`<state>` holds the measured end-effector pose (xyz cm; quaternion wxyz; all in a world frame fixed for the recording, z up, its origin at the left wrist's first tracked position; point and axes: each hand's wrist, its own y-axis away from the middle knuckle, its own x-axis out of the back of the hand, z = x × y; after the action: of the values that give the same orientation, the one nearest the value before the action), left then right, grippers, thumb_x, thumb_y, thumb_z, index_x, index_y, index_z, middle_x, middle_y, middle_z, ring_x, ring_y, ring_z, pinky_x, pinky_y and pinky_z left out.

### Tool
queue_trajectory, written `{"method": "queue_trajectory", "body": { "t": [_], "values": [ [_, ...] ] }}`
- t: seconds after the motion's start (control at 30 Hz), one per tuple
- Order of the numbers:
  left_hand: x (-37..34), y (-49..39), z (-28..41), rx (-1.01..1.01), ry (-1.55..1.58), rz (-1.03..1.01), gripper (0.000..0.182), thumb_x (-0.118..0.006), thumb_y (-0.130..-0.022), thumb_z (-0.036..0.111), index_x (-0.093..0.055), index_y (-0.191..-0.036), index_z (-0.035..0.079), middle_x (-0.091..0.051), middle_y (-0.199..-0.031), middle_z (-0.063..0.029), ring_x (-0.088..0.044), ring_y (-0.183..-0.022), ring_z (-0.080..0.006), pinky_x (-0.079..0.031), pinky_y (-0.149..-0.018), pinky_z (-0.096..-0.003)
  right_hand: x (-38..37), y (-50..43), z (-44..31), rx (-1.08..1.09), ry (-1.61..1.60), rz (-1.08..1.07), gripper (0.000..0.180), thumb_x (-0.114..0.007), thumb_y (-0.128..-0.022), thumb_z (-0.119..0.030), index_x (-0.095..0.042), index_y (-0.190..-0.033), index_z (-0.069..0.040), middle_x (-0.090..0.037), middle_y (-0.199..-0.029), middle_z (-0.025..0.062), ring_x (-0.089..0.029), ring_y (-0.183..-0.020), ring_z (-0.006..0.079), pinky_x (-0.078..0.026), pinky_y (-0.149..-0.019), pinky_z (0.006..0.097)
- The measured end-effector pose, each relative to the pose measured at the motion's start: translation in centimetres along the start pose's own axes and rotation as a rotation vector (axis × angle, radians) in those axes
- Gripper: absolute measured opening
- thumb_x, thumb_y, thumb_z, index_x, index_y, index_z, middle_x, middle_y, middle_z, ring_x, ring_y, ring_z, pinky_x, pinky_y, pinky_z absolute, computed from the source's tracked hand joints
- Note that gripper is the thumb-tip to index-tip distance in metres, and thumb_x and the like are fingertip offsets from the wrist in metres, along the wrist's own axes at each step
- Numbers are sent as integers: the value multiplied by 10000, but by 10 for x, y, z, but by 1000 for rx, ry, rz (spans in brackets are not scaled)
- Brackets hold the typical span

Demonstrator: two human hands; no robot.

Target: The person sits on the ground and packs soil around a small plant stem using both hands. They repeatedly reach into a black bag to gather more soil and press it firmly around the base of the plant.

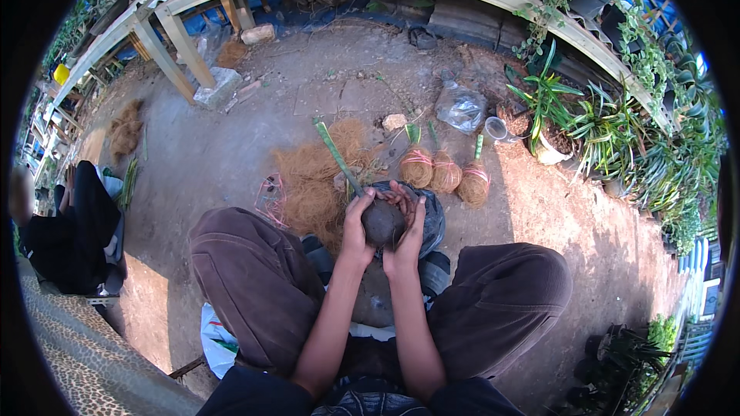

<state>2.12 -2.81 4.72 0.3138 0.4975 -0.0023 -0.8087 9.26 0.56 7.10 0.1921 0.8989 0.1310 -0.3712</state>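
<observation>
Between my knees I hold a dark, rounded ball of soil (383,224) in both hands. My left hand (356,222) cups its left side, and my right hand (409,222) wraps the right side with curled fingers. A long green leaf cutting (337,154) sticks up out of the ball, tilted to the left. Beyond my right hand is a black plastic bag (433,221), partly hidden by it. Loose brown coconut fibre (312,185) lies spread on the ground ahead and to the left.
Three fibre-wrapped balls tied with pink string, one of them a plant ball (415,167), stand ahead right. Nearby are a clear plastic bag (461,106), a plastic cup (495,128) and potted plants (549,144). Pink string (274,201) lies left. Another person (69,237) sits at far left.
</observation>
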Motion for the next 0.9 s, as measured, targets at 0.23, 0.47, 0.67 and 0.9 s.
{"method": "queue_trajectory", "body": {
  "t": [0.23, 0.47, 0.67, 0.9],
  "values": [
    [-3, 7, -13, 56, -149, 146, 175, -580, -1006, 229, -663, -1022, 76, -667, -937, -16, -638, -843, -107, -516, -752, -271, 11, 5, 20, 672, 744, 24, 262, -567, -975, -173, -673, -985, 66, -718, -1021, 168, -663, -1048, 263, -475, -982, 386],
    [3, 5, -1, -129, -422, 73, 282, -599, -995, 328, -652, -946, 56, -645, -857, -30, -635, -797, -124, -510, -752, -270, 14, -8, 9, -206, -194, 87, 379, -494, -1045, -290, -575, -1231, 30, -637, -1260, 148, -612, -1141, 238, -463, -1035, 391],
    [7, 2, 1, 3, -109, 201, 277, -607, -992, 279, -622, -787, 93, -654, -814, -31, -622, -711, -116, -516, -687, -288, 10, 7, 25, 729, 753, -96, 315, -469, -1032, -206, -635, -1125, 45, -671, -1207, 172, -621, -1147, 295, -455, -1018, 409],
    [2, 7, -8, -124, -332, 178, 326, -582, -1017, 307, -653, -816, 60, -662, -815, -31, -617, -756, -104, -490, -714, -263, 13, -4, 31, 133, 194, 93, 339, -480, -1039, -233, -632, -1204, 21, -662, -1211, 141, -624, -1122, 226, -457, -1021, 364]
  ]
}}
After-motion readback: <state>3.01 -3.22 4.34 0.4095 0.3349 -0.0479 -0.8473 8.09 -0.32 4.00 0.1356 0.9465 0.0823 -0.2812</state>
